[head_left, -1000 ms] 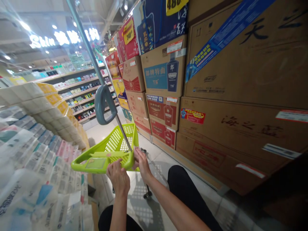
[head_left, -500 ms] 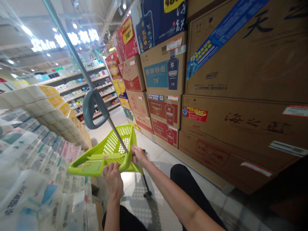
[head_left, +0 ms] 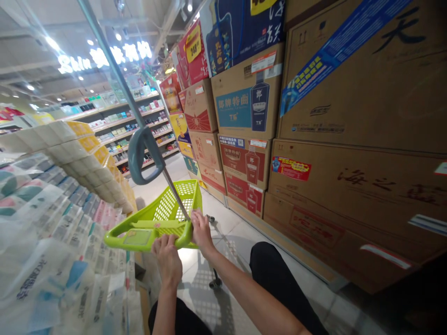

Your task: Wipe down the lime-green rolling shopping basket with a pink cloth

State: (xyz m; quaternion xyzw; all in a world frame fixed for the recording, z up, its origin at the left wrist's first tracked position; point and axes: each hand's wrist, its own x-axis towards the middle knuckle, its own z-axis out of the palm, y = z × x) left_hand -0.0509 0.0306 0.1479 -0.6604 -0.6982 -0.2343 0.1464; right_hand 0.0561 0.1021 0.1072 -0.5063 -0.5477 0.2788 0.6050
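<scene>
A lime-green shopping cart (head_left: 115, 242) with a perforated basket stands before me. My left hand (head_left: 168, 260) is closed over the cart's near push bar, right of its panel. At the cart's near right corner, my right hand (head_left: 202, 230) has its fingers bent around the rim, close to the foot of the pole; part of this grip is hidden. A long metal pole (head_left: 174, 193) leans up and left out of the basket, with a grey-blue loop handle (head_left: 138, 156) partway along it. Neither hand touches that handle.
Stacked cardboard cartons (head_left: 247, 107) line the right side of the aisle. Plastic-wrapped paper packs (head_left: 52, 260) crowd the left, beside the cart. Product shelves (head_left: 139, 123) stand ahead across the tiled floor (head_left: 230, 249). My dark-clad knees (head_left: 267, 265) are below.
The cart, pole and both hands sit slightly farther right in the view. The cartons and shelves also shift right and appear slightly nearer. Both hands stay on the cart.
</scene>
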